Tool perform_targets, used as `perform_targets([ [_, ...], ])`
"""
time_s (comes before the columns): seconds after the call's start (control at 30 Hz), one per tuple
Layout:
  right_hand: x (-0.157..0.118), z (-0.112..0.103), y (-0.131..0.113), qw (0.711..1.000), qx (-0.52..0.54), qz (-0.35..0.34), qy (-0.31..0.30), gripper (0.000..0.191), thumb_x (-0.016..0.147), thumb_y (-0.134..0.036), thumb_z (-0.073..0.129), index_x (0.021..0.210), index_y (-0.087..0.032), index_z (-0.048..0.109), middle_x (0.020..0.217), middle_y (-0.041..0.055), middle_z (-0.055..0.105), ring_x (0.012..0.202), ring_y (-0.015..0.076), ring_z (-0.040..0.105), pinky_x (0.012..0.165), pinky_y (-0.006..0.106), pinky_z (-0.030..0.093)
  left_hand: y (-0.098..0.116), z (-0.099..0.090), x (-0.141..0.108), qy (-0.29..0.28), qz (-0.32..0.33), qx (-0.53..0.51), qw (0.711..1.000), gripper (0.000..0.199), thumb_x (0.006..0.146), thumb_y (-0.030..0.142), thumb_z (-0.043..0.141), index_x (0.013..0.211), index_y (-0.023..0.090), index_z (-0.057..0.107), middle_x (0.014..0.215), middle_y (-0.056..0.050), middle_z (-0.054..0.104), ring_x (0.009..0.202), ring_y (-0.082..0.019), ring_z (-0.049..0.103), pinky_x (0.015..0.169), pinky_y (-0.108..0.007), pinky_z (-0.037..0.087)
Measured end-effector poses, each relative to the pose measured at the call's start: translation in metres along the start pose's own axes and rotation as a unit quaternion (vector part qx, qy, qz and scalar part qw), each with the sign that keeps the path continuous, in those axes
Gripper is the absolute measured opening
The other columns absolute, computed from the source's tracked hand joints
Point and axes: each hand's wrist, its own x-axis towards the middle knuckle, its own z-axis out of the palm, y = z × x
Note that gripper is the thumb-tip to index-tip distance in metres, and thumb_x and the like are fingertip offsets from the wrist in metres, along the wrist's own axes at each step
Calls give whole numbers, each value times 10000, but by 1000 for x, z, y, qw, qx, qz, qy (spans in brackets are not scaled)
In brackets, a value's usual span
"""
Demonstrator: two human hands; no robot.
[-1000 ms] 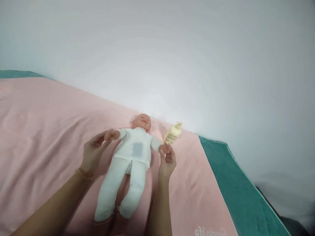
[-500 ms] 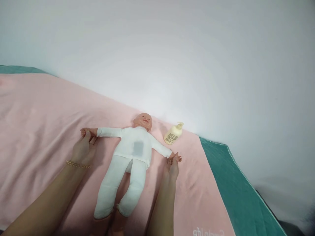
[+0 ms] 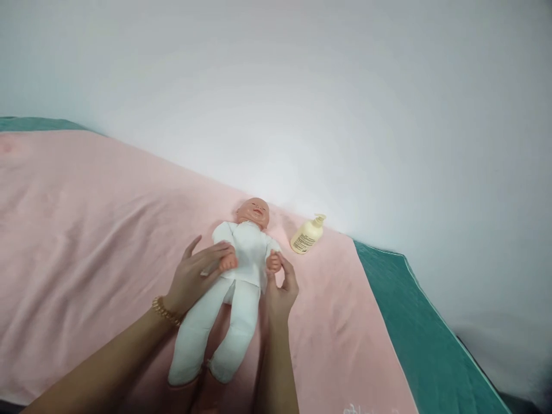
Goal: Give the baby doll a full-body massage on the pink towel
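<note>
The doll (image 3: 249, 259) lay on its back on the blanket (image 3: 107, 230), near the bottle (image 3: 307, 236). The left hand (image 3: 196, 276), half open, touched 1 doll arm; its grip could not be told. The right hand (image 3: 282, 287) pinched the doll's other hand (image 3: 273, 261).

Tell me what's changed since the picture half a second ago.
The left hand and right hand have brought the doll's outspread arms inward, toward its belly. The doll still lies face-up on the pink blanket, the bottle nearby.
</note>
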Motion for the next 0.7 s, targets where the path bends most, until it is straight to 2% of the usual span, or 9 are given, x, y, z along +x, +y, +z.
perform_targets([
  [0.1,-7,4,5,986,-61,-118,-103,307,866,-216,631,1169,-241,673,1165,79,687,1131,219,629,992,423,523,0,2,-2,-60,73,36,995,278,947,178,520,1194,248,627,1220,-15,672,1138,-188,628,1191,-463,186],
  [0.17,-7,6,7,972,-89,-169,-133,325,882,-177,606,1188,-270,666,1156,64,692,1134,205,627,1003,419,521,0,1,-2,-74,89,51,992,298,952,163,508,1212,252,622,1232,-10,665,1149,-183,621,1197,-463,154],
  [0.33,-3,8,7,959,-100,-204,-169,354,882,-143,601,1204,-279,659,1115,52,706,1128,191,630,1038,419,497,1,2,-1,-90,96,60,989,290,966,158,501,1204,259,634,1233,-5,664,1165,-178,610,1196,-463,156],
  [0.47,-3,9,5,964,-83,-171,-186,334,886,-150,582,1178,-281,676,1122,53,706,1144,189,624,1049,420,483,0,4,-2,-82,81,45,992,289,955,176,519,1188,281,654,1212,-2,676,1148,-185,622,1196,-470,166],
  [0.57,-2,6,2,979,-47,-106,-170,288,854,-179,625,1112,-278,709,1114,46,711,1132,194,630,1054,426,469,-2,3,-1,-85,37,0,996,285,934,205,539,1169,298,672,1213,-4,674,1142,-202,626,1192,-491,178],
  [0.63,2,1,0,992,-10,-37,-116,270,820,-213,668,1083,-247,718,1122,58,708,1115,206,635,1042,432,472,-2,0,1,-77,-38,-60,994,236,905,275,594,1115,297,699,1196,-11,682,1142,-223,626,1178,-501,229],
  [0.7,9,-8,1,998,38,41,-23,330,783,-256,706,1108,-197,695,1155,87,692,1102,221,639,1030,442,474,-1,-7,5,-50,-156,-131,978,229,860,359,659,1068,284,717,1170,-24,694,1134,-250,627,1122,-495,349],
])
